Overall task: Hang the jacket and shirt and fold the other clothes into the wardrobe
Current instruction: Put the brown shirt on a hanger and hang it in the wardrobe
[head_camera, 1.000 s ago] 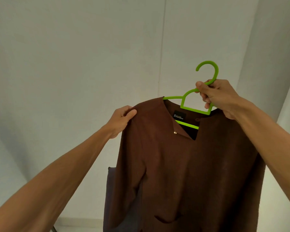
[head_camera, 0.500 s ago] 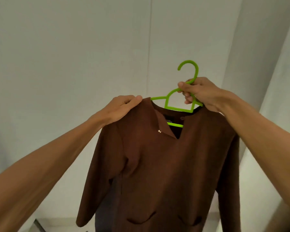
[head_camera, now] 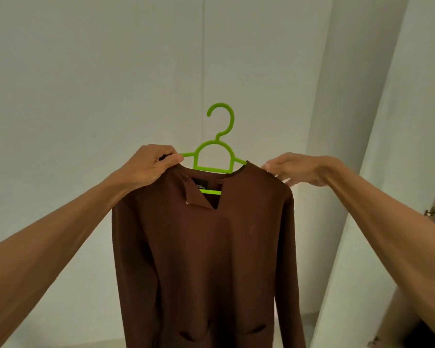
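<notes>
Brown cloth fills the middle of my view: the shirt (head_camera: 206,247) hangs on a green hanger (head_camera: 211,169), raised in front of me and touching nothing else. My left hand (head_camera: 156,164) is clenched on its shoulder edge, right where the hanger's arm runs out of the collar and into my fist. My right hand (head_camera: 299,169) sits at the other shoulder with the thumb on top of the seam and the fingers stretched out behind it; whether it pinches the fabric or only steadies it, I cannot tell.

The hook stands upright above the collar with bare air all round it. Both sleeves drop straight along the body, their outer edges free. Behind is a pale wall (head_camera: 86,71) with one thin vertical seam (head_camera: 203,59) rising right behind the hook. To my right the wall steps forward into a corner edge (head_camera: 337,121), and beyond my right forearm is a slanting pale panel (head_camera: 412,121) carrying a small metal hinge (head_camera: 430,211). Open room lies to the left of the shirt, less to the right.
</notes>
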